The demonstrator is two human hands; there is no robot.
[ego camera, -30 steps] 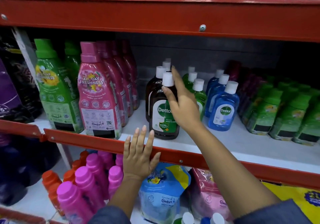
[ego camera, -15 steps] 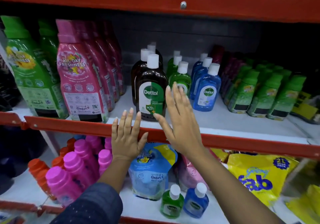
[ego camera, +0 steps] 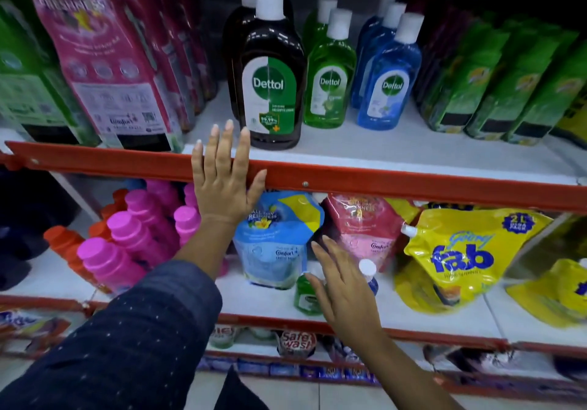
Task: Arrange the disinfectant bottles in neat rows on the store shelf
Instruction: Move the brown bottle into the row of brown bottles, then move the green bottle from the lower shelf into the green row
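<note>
On the upper shelf (ego camera: 413,155) stand three rows of white-capped disinfectant bottles: brown (ego camera: 270,85), green (ego camera: 328,76) and blue (ego camera: 389,76). My left hand (ego camera: 224,177) lies flat and open on the shelf's red front rail (ego camera: 413,187), fingertips just left of the front brown bottle. On the lower shelf (ego camera: 428,317) stand a small green bottle (ego camera: 306,295) and a small blue bottle (ego camera: 370,277), mostly hidden. My right hand (ego camera: 341,285) hovers open over these two, fingers spread, holding nothing.
Pink pouches (ego camera: 104,60) and green pouches (ego camera: 22,85) fill the upper shelf's left; green packs (ego camera: 495,85) its right. On the lower shelf are pink bottles (ego camera: 133,241), a blue pouch (ego camera: 276,244), a pink pouch (ego camera: 362,228) and a yellow pouch (ego camera: 460,257).
My right hand left the front brown bottle and dropped from the upper shelf to the two small bottles below. My left hand stayed at the red rail. The view tilted down.
</note>
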